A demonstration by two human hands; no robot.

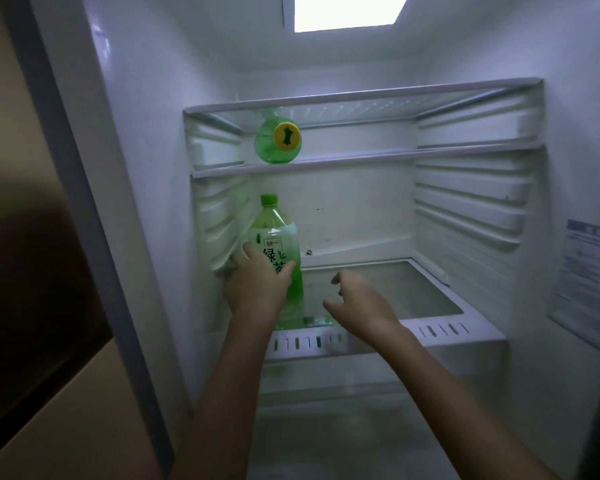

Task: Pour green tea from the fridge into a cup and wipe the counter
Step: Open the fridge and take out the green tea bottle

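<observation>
A tall green tea bottle with a green cap and a white-green label stands upright at the left of the lower glass shelf inside the open fridge. My left hand is wrapped around the bottle's lower body from the left, thumb across the label. My right hand hovers just right of the bottle, fingers loosely curled and apart, holding nothing. No cup or cloth is in view.
A second green bottle with a yellow cap lies on its side on the upper shelf, cap toward me. Ribbed fridge walls close both sides. The inner door with a sticker is at the right, and a drawer front sits below.
</observation>
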